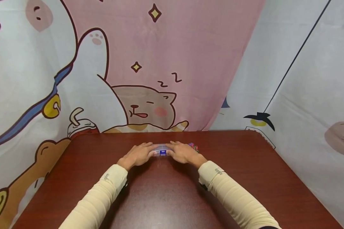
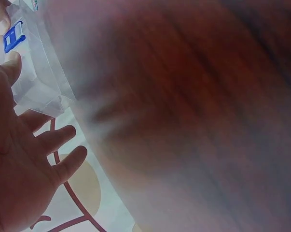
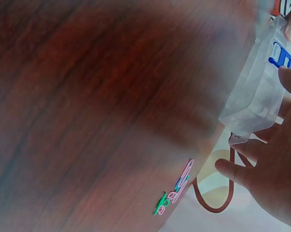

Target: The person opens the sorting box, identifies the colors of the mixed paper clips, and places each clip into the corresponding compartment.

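A clear plastic box [image 1: 160, 147] with a blue latch [image 1: 162, 152] on its front lies on the far part of the table. My left hand [image 1: 137, 155] holds its left end, thumb at the front beside the latch; in the left wrist view the outer fingers spread past the box's end. At the right end my right hand [image 1: 184, 153] holds the box the same way, with the thumb [image 3: 289, 79] by the latch. Colored paper clips [image 3: 174, 189] lie on the table just right of the right hand. Whether the latch is fastened is unclear.
The dark red-brown table [image 1: 166, 197] reaches to a cloth backdrop [image 1: 200, 63] with cartoon animals, which hangs along its far edge and sides. The box and clips sit near that far edge.
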A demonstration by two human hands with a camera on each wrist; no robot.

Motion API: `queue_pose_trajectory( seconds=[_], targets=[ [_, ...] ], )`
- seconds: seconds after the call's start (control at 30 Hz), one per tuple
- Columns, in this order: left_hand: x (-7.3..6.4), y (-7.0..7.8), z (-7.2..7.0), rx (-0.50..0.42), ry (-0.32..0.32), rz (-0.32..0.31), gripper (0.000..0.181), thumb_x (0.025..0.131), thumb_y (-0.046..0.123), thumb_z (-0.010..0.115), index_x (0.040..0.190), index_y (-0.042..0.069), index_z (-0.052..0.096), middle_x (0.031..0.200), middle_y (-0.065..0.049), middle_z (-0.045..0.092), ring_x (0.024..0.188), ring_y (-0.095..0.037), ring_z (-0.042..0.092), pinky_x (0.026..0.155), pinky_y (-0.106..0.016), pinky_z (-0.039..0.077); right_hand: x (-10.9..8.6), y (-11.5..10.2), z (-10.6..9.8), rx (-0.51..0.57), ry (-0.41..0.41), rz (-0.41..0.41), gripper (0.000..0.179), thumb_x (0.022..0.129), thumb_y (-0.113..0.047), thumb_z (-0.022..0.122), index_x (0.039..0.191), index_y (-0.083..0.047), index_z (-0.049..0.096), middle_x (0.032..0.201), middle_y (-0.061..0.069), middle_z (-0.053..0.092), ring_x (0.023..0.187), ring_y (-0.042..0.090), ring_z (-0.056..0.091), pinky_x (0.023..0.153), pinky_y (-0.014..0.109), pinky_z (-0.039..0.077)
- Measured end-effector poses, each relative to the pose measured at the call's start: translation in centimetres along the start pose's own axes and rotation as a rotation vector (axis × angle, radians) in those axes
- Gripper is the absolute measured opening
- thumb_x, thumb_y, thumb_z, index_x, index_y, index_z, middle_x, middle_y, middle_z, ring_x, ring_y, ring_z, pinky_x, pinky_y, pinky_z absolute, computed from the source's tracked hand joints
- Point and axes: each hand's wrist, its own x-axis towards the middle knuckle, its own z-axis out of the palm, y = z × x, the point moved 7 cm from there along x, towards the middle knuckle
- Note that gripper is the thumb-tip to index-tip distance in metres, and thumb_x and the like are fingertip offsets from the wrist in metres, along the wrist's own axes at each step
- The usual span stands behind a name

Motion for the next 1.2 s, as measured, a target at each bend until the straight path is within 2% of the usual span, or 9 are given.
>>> queue_pose_trajectory(
  seconds=[0.27, 0.37, 0.57, 0.73, 1.0, 1.13, 1.2],
  targets=[
    [0.2, 0.1, 0.0, 0.007, -0.009, 0.003, 0.051, 0.102, 0.046, 0.042, 0.151, 0.031, 0.037, 0.152, -0.014, 0.04, 0.138, -0.036, 0.039, 0.105, -0.064, 0.032, -0.3, -0.1, -0.2, -0.008, 0.038, -0.01, 0.052, 0.103, -0.044, 0.041, 0.149, -0.021, 0.042, 0.151, 0.016, 0.041, 0.138, 0.036, 0.039, 0.108, 0.053, 0.036],
    [0.2, 0.2, -0.3, 0.016, -0.003, 0.005, 0.05, 0.102, 0.044, 0.043, 0.15, 0.03, 0.039, 0.151, -0.014, 0.042, 0.138, -0.037, 0.039, 0.105, -0.064, 0.032, -0.4, -0.6, -0.4, -0.021, 0.078, -0.059, 0.048, 0.103, -0.039, 0.045, 0.148, -0.022, 0.044, 0.149, 0.015, 0.045, 0.137, 0.034, 0.042, 0.106, 0.052, 0.039],
    [0.3, 0.2, -0.4, 0.02, -0.013, 0.0, 0.051, 0.102, 0.045, 0.041, 0.15, 0.028, 0.039, 0.15, -0.015, 0.042, 0.138, -0.039, 0.038, 0.105, -0.064, 0.032, -0.7, -1.6, -0.9, -0.02, 0.166, -0.2, 0.041, 0.1, -0.022, 0.055, 0.14, -0.016, 0.054, 0.141, 0.014, 0.054, 0.13, 0.03, 0.051, 0.103, 0.047, 0.044],
    [0.2, 0.2, -0.2, 0.01, -0.022, 0.011, 0.05, 0.103, 0.044, 0.041, 0.15, 0.027, 0.039, 0.151, -0.015, 0.041, 0.138, -0.039, 0.038, 0.105, -0.064, 0.033, -0.9, -1.5, -1.1, 0.047, 0.205, -0.22, 0.038, 0.097, -0.017, 0.06, 0.135, -0.02, 0.061, 0.137, 0.01, 0.059, 0.125, 0.027, 0.056, 0.101, 0.044, 0.046],
    [0.2, 0.1, -0.3, -0.019, -0.047, -0.01, 0.051, 0.102, 0.044, 0.043, 0.151, 0.028, 0.038, 0.153, -0.015, 0.039, 0.14, -0.039, 0.035, 0.107, -0.065, 0.029, -0.8, -0.6, -1.4, 0.271, 0.251, -0.158, 0.035, 0.092, -0.007, 0.065, 0.122, -0.024, 0.071, 0.13, 0.004, 0.064, 0.121, 0.02, 0.059, 0.1, 0.04, 0.047],
    [0.3, 0.2, -0.4, -0.03, -0.044, -0.007, 0.051, 0.102, 0.044, 0.044, 0.15, 0.029, 0.038, 0.153, -0.015, 0.039, 0.14, -0.037, 0.036, 0.107, -0.065, 0.029, -0.6, -0.1, -1.2, 0.349, 0.275, -0.077, 0.026, 0.09, -0.009, 0.068, 0.112, -0.023, 0.074, 0.12, 0.002, 0.069, 0.105, 0.017, 0.065, 0.091, 0.038, 0.052],
    [0.3, 0.2, -0.4, -0.036, -0.041, -0.003, 0.051, 0.101, 0.043, 0.044, 0.15, 0.029, 0.039, 0.152, -0.015, 0.04, 0.14, -0.037, 0.037, 0.106, -0.065, 0.029, -0.4, 0.1, -1.0, 0.388, 0.282, -0.023, 0.02, 0.09, -0.011, 0.069, 0.106, -0.022, 0.074, 0.114, 0.0, 0.07, 0.094, 0.015, 0.064, 0.085, 0.036, 0.053]
  ],
)
